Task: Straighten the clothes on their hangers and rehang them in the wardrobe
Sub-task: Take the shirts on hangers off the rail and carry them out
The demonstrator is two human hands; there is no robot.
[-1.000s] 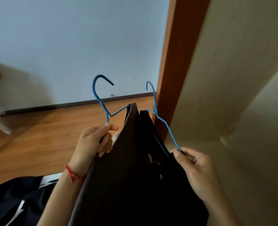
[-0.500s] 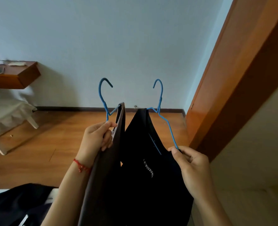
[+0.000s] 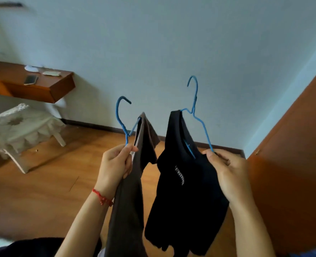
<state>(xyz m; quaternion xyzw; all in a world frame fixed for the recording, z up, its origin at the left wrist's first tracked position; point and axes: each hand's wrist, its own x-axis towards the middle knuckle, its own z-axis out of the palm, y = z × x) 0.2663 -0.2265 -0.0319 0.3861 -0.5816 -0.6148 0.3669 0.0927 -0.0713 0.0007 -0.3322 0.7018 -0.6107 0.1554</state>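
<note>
My left hand (image 3: 114, 164) pinches the lower arm of a blue wire hanger (image 3: 123, 119) that carries a brown-grey garment (image 3: 133, 191), hanging bunched along one side. My right hand (image 3: 225, 167) grips the sloping arm of a second blue wire hanger (image 3: 195, 101) with a black T-shirt (image 3: 187, 191) on it; the shirt hangs crooked, off the right shoulder of the hanger, and shows a small white print. Both hangers are held up in the air, hooks upward, a little apart. The wardrobe's orange-brown wooden door (image 3: 292, 154) stands at the right.
A wall-mounted wooden shelf (image 3: 47, 89) at the left holds a phone (image 3: 30, 79) and small items. Below it stands a chair with a white lace cover (image 3: 20, 127). Wooden floor (image 3: 42, 182) stretches ahead to a pale wall. A dark garment (image 3: 23, 245) lies at the bottom left.
The view has swung left, away from the wardrobe's side panel. My hands have drawn the two hangers apart, so the brown garment and black T-shirt hang separately.
</note>
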